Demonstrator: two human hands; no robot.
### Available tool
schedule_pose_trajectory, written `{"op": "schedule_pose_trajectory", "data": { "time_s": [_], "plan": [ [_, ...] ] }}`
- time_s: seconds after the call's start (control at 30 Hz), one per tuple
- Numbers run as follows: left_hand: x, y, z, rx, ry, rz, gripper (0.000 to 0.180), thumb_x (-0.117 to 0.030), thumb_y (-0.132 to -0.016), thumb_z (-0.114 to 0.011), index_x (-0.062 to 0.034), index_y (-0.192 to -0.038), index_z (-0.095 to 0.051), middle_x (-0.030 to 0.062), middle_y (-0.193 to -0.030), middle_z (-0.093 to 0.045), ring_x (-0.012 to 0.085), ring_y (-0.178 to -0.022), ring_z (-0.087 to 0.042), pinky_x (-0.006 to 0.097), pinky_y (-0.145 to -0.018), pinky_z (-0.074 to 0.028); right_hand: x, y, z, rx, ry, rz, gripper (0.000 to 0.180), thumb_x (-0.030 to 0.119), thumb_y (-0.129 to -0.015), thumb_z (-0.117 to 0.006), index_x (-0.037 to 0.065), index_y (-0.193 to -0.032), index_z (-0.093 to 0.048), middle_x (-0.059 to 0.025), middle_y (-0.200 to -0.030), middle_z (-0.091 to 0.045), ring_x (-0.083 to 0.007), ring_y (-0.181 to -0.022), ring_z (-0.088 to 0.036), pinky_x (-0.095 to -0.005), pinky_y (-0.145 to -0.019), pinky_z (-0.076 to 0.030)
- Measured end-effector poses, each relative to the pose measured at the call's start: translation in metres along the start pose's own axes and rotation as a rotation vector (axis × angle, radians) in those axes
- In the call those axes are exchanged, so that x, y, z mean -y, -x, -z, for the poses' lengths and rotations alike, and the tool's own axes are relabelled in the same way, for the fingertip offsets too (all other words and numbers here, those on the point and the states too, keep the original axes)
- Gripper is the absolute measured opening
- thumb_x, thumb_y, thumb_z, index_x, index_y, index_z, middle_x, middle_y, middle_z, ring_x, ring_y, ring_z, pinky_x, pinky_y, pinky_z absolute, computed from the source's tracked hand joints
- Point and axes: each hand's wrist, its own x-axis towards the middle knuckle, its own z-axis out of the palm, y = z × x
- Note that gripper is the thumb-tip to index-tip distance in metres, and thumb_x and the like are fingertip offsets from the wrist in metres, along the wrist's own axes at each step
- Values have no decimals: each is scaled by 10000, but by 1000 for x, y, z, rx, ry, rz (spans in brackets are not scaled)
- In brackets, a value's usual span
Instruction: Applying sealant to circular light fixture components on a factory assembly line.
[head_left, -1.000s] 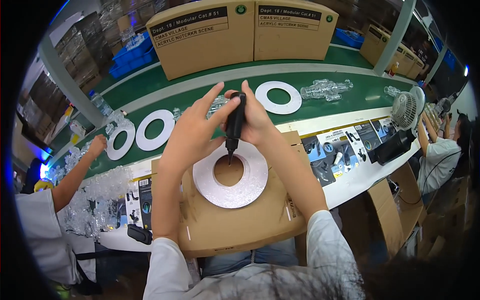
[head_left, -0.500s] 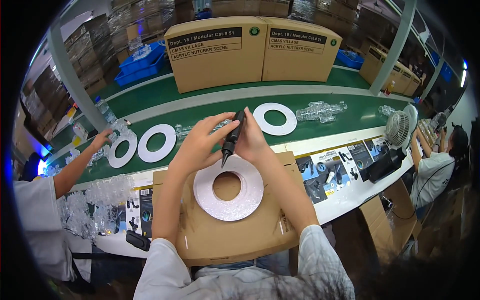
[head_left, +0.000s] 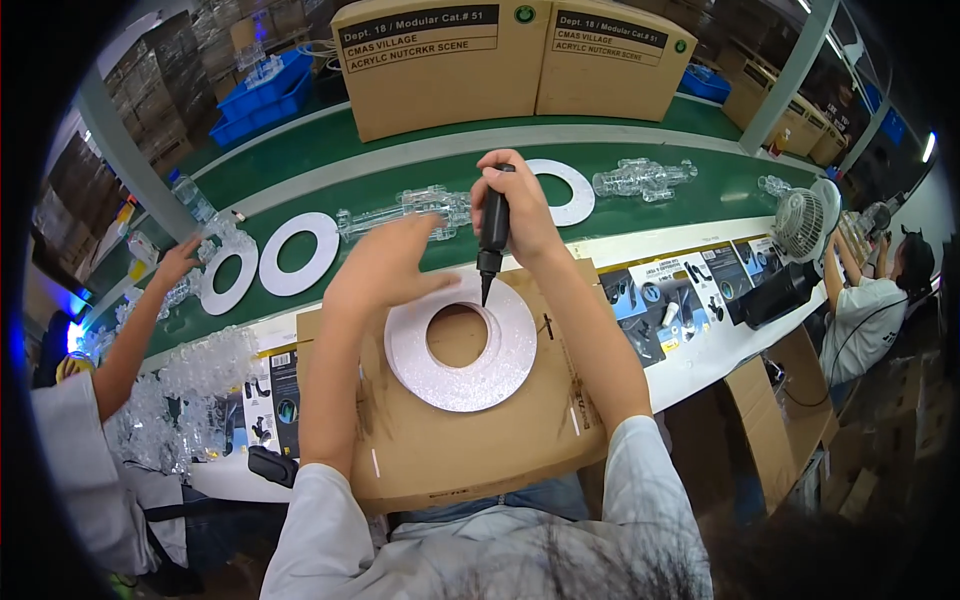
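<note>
the right hand (head_left: 515, 205) is closed around a black tool (head_left: 492, 235), held upright with its pointed tip down at the inner edge of a glittery white ring (head_left: 460, 375). the ring lies flat on a cardboard sheet (head_left: 470, 445) in front of the person, its hole showing the cardboard beneath. the left hand (head_left: 385, 270) is open, fingers spread and flat, resting on the ring's far left edge and holding nothing. beyond the sheet runs a green belt (head_left: 400, 180) carrying three more white rings (head_left: 298, 254) and clear plastic pieces (head_left: 645, 178). two cardboard boxes (head_left: 440, 60) stand behind the belt. to the left, a co-worker's hand (head_left: 178, 262) reaches to one ring. a small fan (head_left: 800, 222) stands at the right, near printed cards (head_left: 690, 290).
</note>
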Motion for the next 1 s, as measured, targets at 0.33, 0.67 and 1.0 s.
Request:
{"op": "schedule_pose_trajectory", "data": {
  "time_s": [0.33,0.67,1.0],
  "plan": [
    [2,4,-11,729,-257,407,407,-314,-686,-803,-15,-949,-719,204,-978,-707,349,-933,-691,414,-829,-556,2,4,2,7,-206,41,243,228,-913,-520,81,-1100,-469,-100,-786,-559,-191,-580,-552,-328,-511,-471],
    [30,9,23,597,-176,476,470,-109,-610,-738,-27,-1071,-703,208,-1042,-693,362,-1015,-655,405,-894,-527,-5,4,0,184,-350,13,421,436,-947,-363,44,-976,-512,-86,-668,-488,-180,-515,-480,-310,-461,-422],
    [62,29,33,329,-162,487,480,16,-625,-677,6,-1106,-672,208,-1047,-689,376,-1010,-643,414,-890,-520,-21,2,1,174,-126,-17,388,402,-949,-357,49,-846,-480,-62,-585,-471,-150,-460,-450,-277,-437,-403]
  ]
}}
